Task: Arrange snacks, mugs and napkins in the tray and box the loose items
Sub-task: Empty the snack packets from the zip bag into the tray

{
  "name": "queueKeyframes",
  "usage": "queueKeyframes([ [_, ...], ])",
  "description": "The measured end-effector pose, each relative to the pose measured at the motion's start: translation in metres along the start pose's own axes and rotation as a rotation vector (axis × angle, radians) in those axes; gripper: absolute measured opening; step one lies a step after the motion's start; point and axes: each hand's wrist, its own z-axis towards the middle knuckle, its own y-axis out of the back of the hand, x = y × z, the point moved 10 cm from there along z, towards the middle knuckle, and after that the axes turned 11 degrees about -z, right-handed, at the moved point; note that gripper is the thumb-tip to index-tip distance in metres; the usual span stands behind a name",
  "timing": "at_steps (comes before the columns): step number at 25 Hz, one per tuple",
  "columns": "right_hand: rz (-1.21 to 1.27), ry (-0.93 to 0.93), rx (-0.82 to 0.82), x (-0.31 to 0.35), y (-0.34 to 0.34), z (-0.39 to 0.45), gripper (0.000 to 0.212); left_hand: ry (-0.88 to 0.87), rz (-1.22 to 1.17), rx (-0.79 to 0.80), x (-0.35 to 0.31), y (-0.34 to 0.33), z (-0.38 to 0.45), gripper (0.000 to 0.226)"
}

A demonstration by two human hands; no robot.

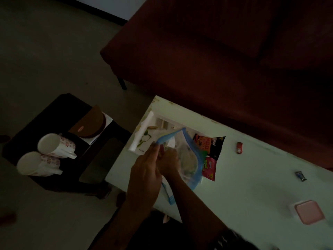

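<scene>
- The left hand (146, 170) pinches the blue rim of a clear zip bag (187, 156), fingers closed on its mouth; the right hand (170, 162) is pushed inside the bag, and I cannot tell how it is closed in there.
- The bag hangs over the white tray (144, 134), which holds two snack packets: a black-and-orange one (210, 145) and a pink one (209, 167) just beside the bag.
- Two white floral mugs (54, 145) lie on their sides on a dark stool (59, 112), well left of the tray.
- On the pale table (252, 186), right of the tray, lie a small red item (239, 147), a small dark wrapper (300, 175) and one pink-lidded box (309, 212).
- A dark red sofa (216, 51) stands beyond the tray; the floor is grey.
- The room is dim; the bag's contents are blurred.
</scene>
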Motion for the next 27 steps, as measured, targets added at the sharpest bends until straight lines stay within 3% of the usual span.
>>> queueKeyframes([
  [3, -0.171, 0.126, 0.022, 0.021, 0.049, -0.016, 0.044, 0.044, 0.013, 0.005, 0.013, 0.004, 0.009, 0.047],
  [5, -0.125, 0.206, 0.047, 0.016, 0.095, -0.034, 0.029, 0.107, 0.047, -0.026, 0.025, 0.013, 0.018, 0.041],
  [8, 0.261, 0.235, 0.046, -0.01, 0.17, -0.048, 0.012, 0.151, 0.096, -0.096, 0.036, 0.027, 0.029, 0.043],
  [10, 0.582, 0.237, -0.076, -0.028, 0.202, -0.031, 0.013, 0.196, 0.098, -0.138, 0.043, 0.035, 0.035, 0.045],
  [13, 0.782, -0.003, -0.317, -0.073, 0.186, 0.03, 0.024, 0.22, 0.076, -0.153, 0.05, 0.039, 0.042, 0.049],
  [17, 0.577, -0.347, -0.263, -0.114, 0.1, 0.112, 0.032, 0.207, 0.041, -0.153, 0.055, 0.037, 0.043, 0.048],
  [21, 0.365, -0.369, -0.141, -0.125, 0.048, 0.151, 0.03, 0.175, -0.008, -0.117, 0.057, 0.027, 0.042, 0.049],
  [27, 0.198, -0.341, -0.272, -0.121, 0.069, 0.149, 0.054, 0.121, -0.003, -0.147, 0.05, 0.027, 0.048, 0.047],
])
